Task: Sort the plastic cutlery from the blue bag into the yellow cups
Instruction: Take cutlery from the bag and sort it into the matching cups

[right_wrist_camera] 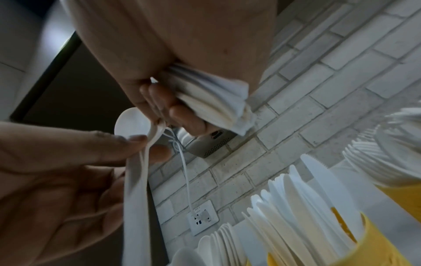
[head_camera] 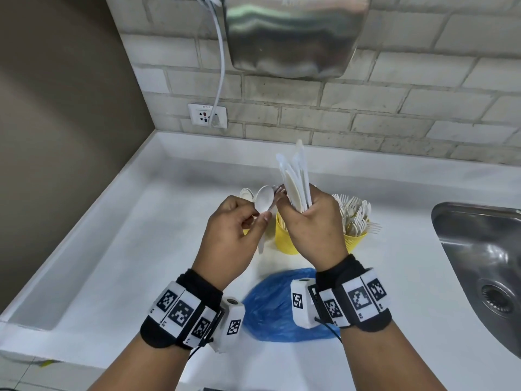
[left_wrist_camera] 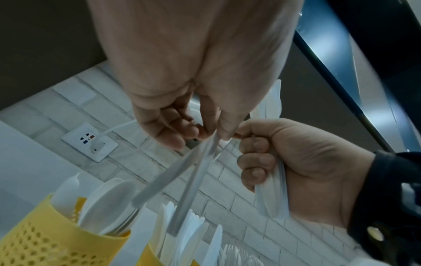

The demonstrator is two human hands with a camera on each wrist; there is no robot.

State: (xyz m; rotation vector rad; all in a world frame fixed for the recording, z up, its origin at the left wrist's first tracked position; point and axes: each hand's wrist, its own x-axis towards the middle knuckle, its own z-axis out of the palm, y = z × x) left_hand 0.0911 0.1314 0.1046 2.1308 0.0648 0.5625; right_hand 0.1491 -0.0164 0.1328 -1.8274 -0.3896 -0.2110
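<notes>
Left hand (head_camera: 228, 235) hides spoon (head_camera: 264, 199) handle; right hand (head_camera: 310, 221) grips knives (head_camera: 296, 179).

**Three views on one counter corner**

The head camera looks forward and down over both forearms at the white counter (head_camera: 118, 249) and the far brick wall (head_camera: 366, 108). Each wrist camera sits close under its palm, facing up and away toward that wall. All three share the wall socket (head_camera: 207, 115) and the yellow cups (head_camera: 284, 238).
</notes>
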